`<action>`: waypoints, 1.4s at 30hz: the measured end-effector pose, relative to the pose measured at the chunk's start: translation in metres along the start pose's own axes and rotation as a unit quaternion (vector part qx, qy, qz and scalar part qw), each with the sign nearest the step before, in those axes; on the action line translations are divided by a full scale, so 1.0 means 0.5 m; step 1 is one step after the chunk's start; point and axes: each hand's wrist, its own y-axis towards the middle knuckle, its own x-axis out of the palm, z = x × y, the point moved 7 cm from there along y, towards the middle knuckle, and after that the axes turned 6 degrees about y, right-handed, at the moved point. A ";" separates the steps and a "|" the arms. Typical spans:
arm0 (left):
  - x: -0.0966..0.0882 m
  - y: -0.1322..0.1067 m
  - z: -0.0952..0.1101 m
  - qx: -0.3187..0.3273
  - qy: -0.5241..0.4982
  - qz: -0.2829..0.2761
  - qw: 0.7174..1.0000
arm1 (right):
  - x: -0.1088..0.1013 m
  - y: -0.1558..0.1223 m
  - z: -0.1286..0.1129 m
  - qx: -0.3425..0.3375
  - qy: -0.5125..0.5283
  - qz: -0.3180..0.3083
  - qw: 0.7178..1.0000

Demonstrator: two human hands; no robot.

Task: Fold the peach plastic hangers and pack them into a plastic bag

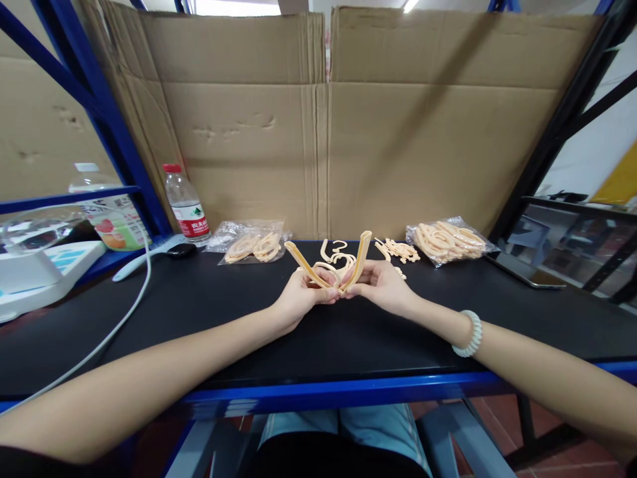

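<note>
My left hand (301,292) and my right hand (381,284) meet over the middle of the black table (199,312). Together they grip a peach-coloured plastic V-shaped piece (359,255). Its two arms rise from my fingertips and spread apart. The left hand pinches the left arm near the base, and the right hand pinches the right arm. Both hands have fingers curled closed around it. Just behind the hands lie several loose curved peach plastic pieces (336,255).
A clear bag of peach pieces (253,245) lies behind left, a fuller bag (448,240) behind right, with loose pieces (401,251) between. A water bottle (185,202), white cable (124,299), white device (34,272) and tablet (522,269) sit around. Cardboard (323,119) walls the back.
</note>
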 end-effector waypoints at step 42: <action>-0.088 0.058 0.067 0.120 0.404 -0.092 0.902 | -0.191 0.020 -0.011 0.098 -0.416 -0.212 0.879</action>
